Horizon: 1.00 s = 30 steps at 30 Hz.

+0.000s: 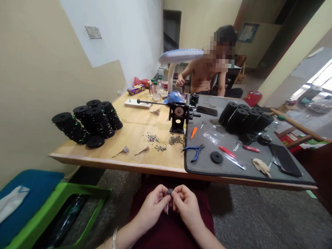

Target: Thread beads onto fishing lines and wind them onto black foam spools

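Note:
My left hand [152,206] and my right hand [186,204] meet over my lap, below the table's front edge. Both are closed in a pinch on one small dark piece [169,192] with a thin metal pin hanging down from it. What the piece is I cannot make out. A bangle sits on my left wrist. On the wooden table [132,130] ahead lie small heaps of beads [152,138] and metal bits [176,140], and two small tufted tools [122,151].
Black spools [89,123] are stacked at the table's left, more [246,119] on the grey mat [235,171] at right. A hand-crank winder [179,116], blue pliers [195,151], phones and a lamp [180,57] stand about. Another person sits at the far end. A green stool [68,208] is at my left.

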Tool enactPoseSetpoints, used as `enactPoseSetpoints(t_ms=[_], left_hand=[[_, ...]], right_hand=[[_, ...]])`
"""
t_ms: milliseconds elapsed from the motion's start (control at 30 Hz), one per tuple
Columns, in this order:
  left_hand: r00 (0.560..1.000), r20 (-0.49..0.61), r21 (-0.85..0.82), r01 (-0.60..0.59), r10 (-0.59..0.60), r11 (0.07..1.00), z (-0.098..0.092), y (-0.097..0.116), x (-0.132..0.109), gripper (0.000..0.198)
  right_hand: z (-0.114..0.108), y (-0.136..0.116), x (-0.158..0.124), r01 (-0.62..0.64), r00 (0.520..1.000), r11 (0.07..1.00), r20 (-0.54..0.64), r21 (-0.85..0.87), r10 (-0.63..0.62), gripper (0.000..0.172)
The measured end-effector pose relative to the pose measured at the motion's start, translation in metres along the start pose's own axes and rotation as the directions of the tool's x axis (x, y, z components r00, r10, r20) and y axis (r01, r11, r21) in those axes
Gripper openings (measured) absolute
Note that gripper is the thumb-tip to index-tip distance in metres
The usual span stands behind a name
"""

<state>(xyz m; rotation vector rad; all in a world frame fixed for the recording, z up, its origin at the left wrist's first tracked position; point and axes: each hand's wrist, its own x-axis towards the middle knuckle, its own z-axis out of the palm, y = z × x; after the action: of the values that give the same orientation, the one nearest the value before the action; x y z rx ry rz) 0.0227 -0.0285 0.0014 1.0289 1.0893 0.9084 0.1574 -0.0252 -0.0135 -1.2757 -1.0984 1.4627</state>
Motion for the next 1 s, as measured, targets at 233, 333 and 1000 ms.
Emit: enactPoseSetpoints(t_ms=[233,333,1000], left_hand=[[1.0,0.014,0.007,-0.018,0.018,1.0,-0.001,-0.003,0.0,0.026],[1.0,0.013,0.009,-0.014,0.014,1.0,-0.001,-0.002,-0.001,0.027],[0.98,-0.011,-0.302,0.184,-0.196,0.935,0.0,-0.003,0.005,0.026]], right_hand=[[0.001,-0.002,0.0,-0.028,1.0,0.999,-0.011,0.022,0.029,0.036],[0.001,0.0,-0.001,0.001,1.0,1.0,0.007,0.006,-0.001,0.035],[-0.002,0.005,0.002,-0.156,0.988,0.984,0.028,0.082,0.154,0.038]])
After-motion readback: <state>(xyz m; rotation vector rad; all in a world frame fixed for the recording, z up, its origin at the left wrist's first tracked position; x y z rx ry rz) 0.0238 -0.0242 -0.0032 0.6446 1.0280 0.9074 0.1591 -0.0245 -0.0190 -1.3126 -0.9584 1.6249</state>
